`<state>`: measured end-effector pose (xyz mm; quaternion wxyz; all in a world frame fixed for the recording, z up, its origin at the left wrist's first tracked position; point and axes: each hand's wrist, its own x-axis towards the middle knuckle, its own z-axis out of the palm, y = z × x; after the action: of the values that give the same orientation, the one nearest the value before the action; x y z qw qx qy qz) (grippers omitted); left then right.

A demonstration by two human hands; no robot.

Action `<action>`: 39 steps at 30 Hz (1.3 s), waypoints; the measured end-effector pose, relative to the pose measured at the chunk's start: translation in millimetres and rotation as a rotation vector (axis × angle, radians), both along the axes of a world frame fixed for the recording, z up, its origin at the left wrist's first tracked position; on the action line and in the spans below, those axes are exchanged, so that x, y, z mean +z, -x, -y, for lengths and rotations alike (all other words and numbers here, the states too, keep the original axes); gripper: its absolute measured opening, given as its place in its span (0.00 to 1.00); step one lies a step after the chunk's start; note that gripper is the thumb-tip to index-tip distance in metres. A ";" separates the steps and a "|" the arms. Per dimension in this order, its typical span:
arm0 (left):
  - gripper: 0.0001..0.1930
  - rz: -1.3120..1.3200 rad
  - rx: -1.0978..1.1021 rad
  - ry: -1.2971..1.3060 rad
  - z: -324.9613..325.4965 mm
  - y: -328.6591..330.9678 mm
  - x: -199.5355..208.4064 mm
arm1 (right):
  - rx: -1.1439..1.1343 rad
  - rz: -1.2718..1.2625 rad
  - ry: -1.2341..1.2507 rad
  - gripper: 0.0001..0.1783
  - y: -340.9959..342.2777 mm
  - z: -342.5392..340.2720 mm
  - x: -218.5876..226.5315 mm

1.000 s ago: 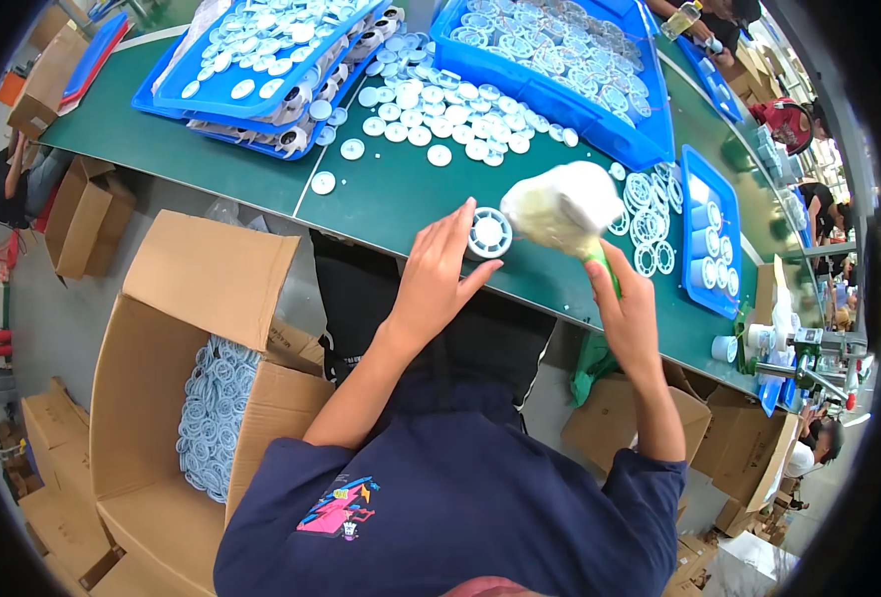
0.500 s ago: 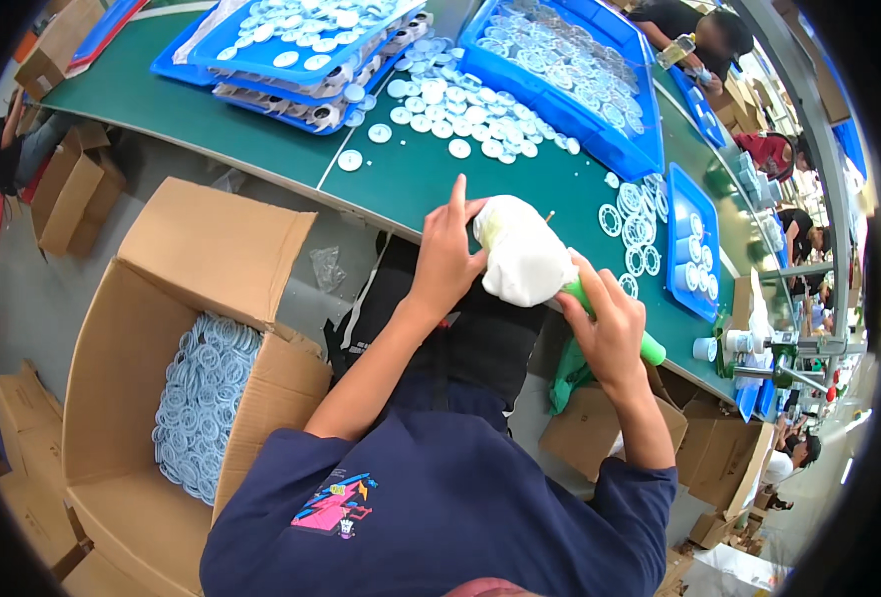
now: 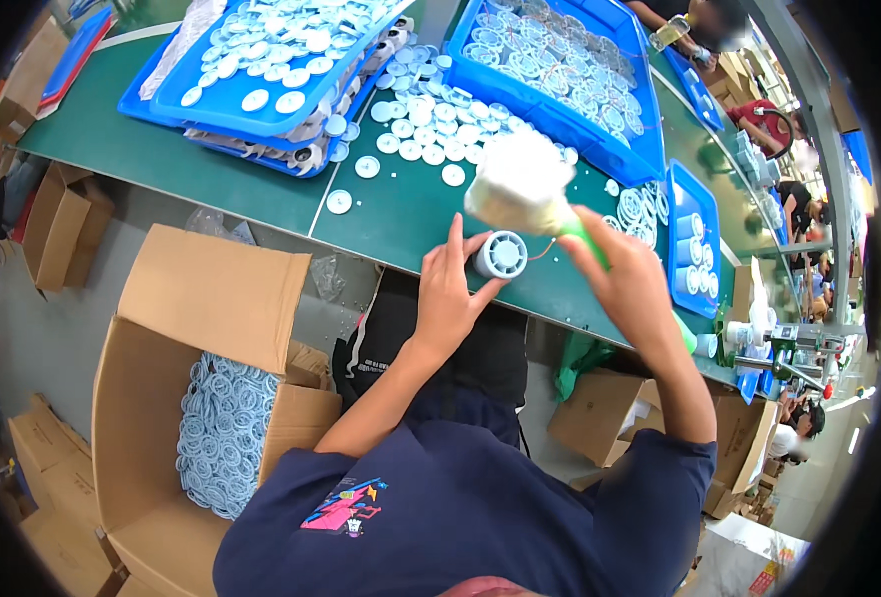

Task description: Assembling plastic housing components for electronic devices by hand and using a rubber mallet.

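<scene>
Left hand (image 3: 446,303) clasped a grey-blue round plastic housing (image 3: 503,256) at the green table's (image 3: 401,221) near edge, seemingly to steady it; my right hand (image 3: 622,267) gripped a green-handled, white-headed mallet (image 3: 538,197) (head blurred).

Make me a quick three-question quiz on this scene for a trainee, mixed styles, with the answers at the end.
1. Which hand grips the green-handled tool?
2. True or false: light-blue rings lie inside an open cardboard box on the person's left.
3. The round piece held in the left hand shows which kind of top? A) a smooth dome; B) a spoked wheel pattern; C) a square lid.

Key:
1. The right hand.
2. True.
3. B.
</scene>
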<state>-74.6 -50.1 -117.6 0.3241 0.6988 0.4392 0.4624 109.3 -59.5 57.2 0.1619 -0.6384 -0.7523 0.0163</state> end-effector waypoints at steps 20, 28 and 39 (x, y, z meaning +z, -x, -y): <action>0.33 -0.006 -0.612 -0.137 -53.4 -151.3 126.5 | -0.473 -0.104 -0.414 0.21 -35.7 49.7 -163.5; 0.29 -0.311 -0.798 -0.333 -95.5 -419.3 49.8 | -0.445 -0.147 -0.371 0.22 -29.9 45.7 -165.8; 0.43 -0.324 -0.779 -0.355 -74.5 -408.4 49.7 | -0.484 -0.335 -0.377 0.25 -34.4 46.1 -183.9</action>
<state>333.8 24.4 -67.9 0.2761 0.9199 0.1024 0.2590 143.7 -105.5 -126.7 0.3971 -0.7456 -0.5321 -0.0572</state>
